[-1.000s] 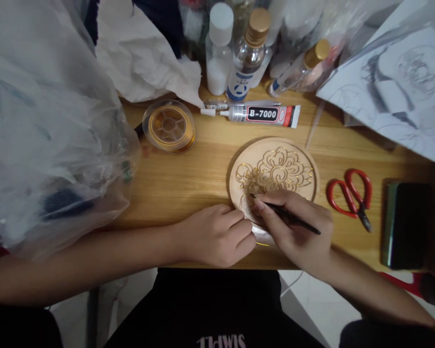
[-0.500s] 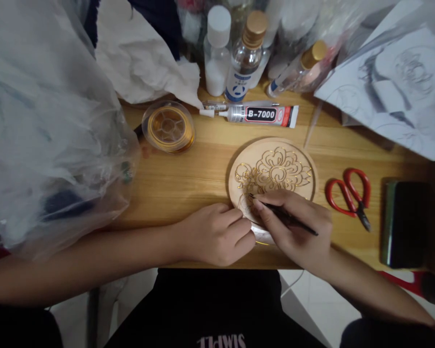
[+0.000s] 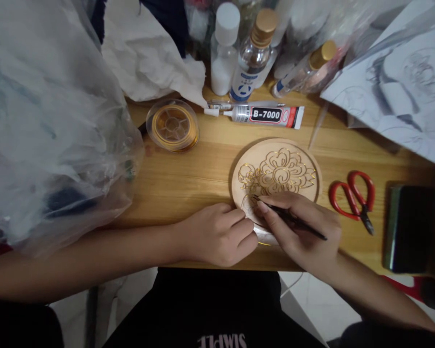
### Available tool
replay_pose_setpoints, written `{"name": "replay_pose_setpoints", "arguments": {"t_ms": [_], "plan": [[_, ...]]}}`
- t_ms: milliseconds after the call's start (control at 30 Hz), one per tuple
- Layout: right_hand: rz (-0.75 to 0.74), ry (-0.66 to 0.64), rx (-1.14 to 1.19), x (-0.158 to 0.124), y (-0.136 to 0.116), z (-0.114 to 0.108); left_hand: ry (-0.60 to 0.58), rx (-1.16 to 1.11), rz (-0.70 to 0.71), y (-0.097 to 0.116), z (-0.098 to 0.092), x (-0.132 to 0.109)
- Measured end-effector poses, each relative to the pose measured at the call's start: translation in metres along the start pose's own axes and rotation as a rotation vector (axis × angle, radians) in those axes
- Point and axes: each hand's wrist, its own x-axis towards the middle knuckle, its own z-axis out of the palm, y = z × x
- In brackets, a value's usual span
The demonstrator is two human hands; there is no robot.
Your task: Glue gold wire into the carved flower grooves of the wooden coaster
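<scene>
A round wooden board (image 3: 239, 183) lies on the table, its face carrying a flower outline in thin gold wire (image 3: 282, 174). My right hand (image 3: 308, 227) is closed round slim black tweezers (image 3: 300, 223), whose tips meet the lower left of the pattern. Beside the board's lower left edge rests my left hand (image 3: 223, 234), its fingers curled in. Whatever those fingers may hold is hidden. A strand of gold wire shows under the board's near rim, between the two hands.
Red-handled cutters (image 3: 355, 203) and a dark box-like object (image 3: 409, 227) lie to the right. Behind the board are a B-7000 glue tube (image 3: 266, 115), a spool of gold wire (image 3: 173, 126) and several bottles (image 3: 252, 63). A plastic bag (image 3: 68, 135) fills the left; printed sheets (image 3: 395, 87) lie back right.
The whole view has shifted slightly, with the table things now a little further right. Both hands keep nearly the same places at the board, and the tweezers stay on the lower left pattern.
</scene>
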Motion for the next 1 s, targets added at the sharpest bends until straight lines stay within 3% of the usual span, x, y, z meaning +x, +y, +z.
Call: {"name": "replay_pose_setpoints", "arguments": {"t_ms": [467,767,1000], "plan": [[-0.025,-0.022,-0.031,0.0016,0.0019,0.0003,0.006,0.012,-0.002,0.0008,0.0005,-0.0008],[-0.014,0.061,-0.067,0.0037,-0.0025,-0.0043,0.006,-0.01,-0.014,0.001,0.0012,-0.0006],[-0.066,-0.021,-0.047,0.0038,0.0006,-0.004,0.007,0.002,-0.002,0.0,-0.0005,0.0001]]}}
